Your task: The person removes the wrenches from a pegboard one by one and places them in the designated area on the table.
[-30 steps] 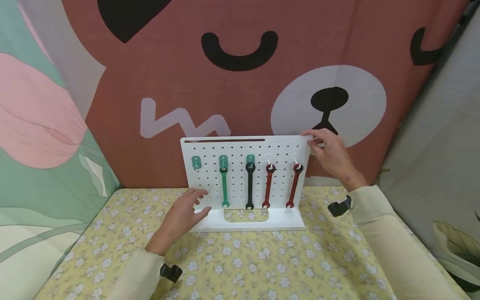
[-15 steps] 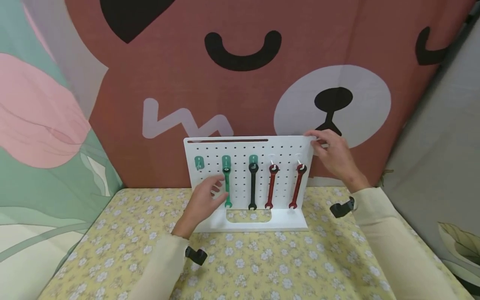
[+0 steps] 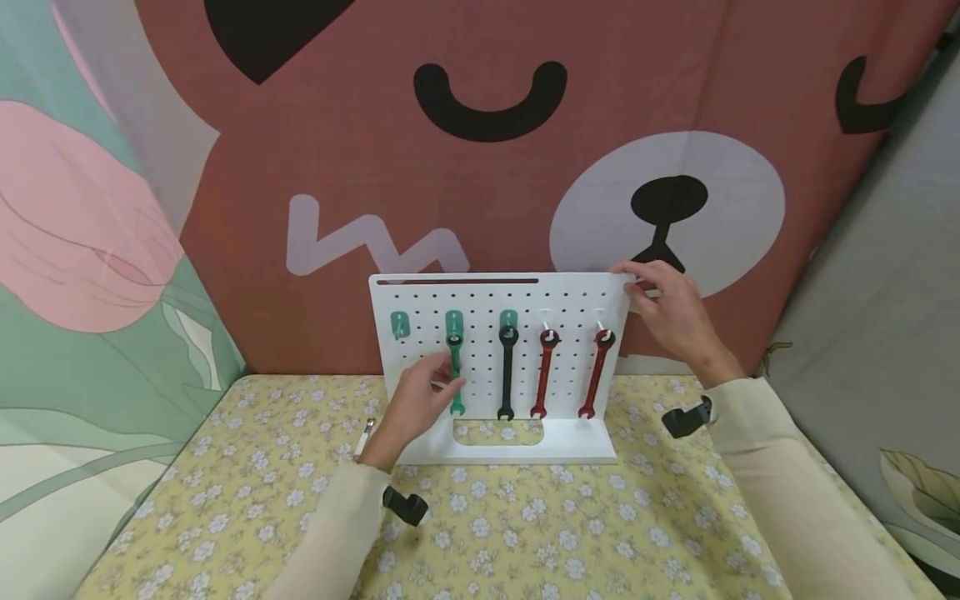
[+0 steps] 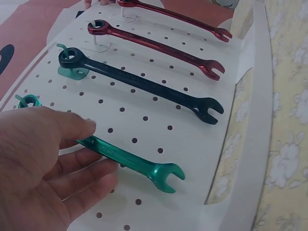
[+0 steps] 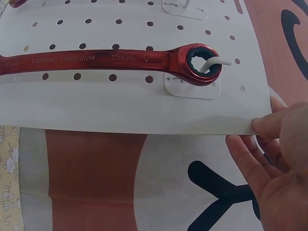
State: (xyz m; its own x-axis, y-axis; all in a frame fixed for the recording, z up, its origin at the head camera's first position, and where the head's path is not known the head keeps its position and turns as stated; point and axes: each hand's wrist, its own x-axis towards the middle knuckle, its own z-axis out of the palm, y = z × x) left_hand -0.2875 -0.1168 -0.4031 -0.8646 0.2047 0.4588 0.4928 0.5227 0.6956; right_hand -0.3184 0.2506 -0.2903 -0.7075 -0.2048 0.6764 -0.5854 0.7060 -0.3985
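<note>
A white pegboard (image 3: 570,383) stands upright on the table with wrenches hanging from its hooks. My left hand (image 3: 420,400) has its thumb and fingers around the shank of the green wrench (image 4: 139,161), thumb on one side and fingers on the other. That wrench's ring end is still over its hook. To its right hang a black wrench (image 3: 507,375) and two red wrenches, a nearer one (image 3: 544,375) and one at the right end (image 5: 110,60). My right hand (image 3: 667,304) pinches the board's upper right corner between thumb and fingers.
A green hook (image 3: 400,325) at the far left of the board bears no wrench. On the flowered tablecloth (image 3: 525,533), a thin pale object with a shiny end (image 3: 365,437) lies beside my left wrist. A printed bear curtain (image 3: 480,183) hangs behind.
My left hand has moved right along the board and its thumb and fingers have come around the green wrench. The right hand keeps its hold on the corner.
</note>
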